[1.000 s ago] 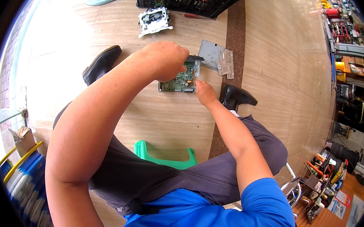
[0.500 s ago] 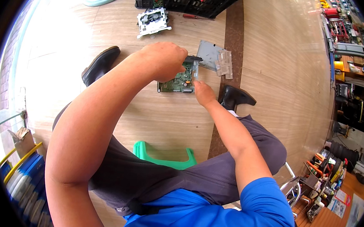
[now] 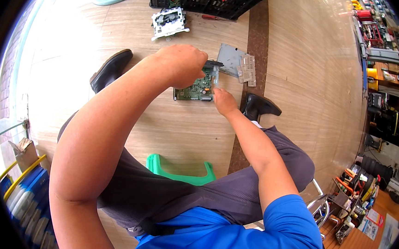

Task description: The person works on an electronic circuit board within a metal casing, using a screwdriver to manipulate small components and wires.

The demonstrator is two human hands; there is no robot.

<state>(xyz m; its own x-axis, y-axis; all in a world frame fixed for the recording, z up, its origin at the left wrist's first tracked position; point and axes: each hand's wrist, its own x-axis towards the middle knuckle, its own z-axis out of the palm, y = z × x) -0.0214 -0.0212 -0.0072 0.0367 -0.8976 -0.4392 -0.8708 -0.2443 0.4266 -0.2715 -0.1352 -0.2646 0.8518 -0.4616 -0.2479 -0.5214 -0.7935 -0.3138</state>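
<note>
A green circuit board [image 3: 195,92] lies between my hands, with a black piece [image 3: 215,64] along its far edge and a light metal strip [image 3: 216,75] on its right side. Over the board's upper left reaches my left hand [image 3: 183,67], its fingers curled closed; whatever they grip is hidden beneath the hand. At the board's near right corner, my right hand [image 3: 225,102] pinches the edge. Just beyond the board rests a flat grey metal plate [image 3: 232,56], with a perforated pale metal piece [image 3: 246,70] overlapping its right side.
Farther off, a white-framed mechanism [image 3: 168,23] sits near a black crate [image 3: 203,0] and a red-handled screwdriver [image 3: 211,17]. My black boots [image 3: 111,69] flank the work on the floor. A green stool [image 3: 179,175] is under me. Cluttered shelves and a wooden desk [image 3: 362,242] line the right.
</note>
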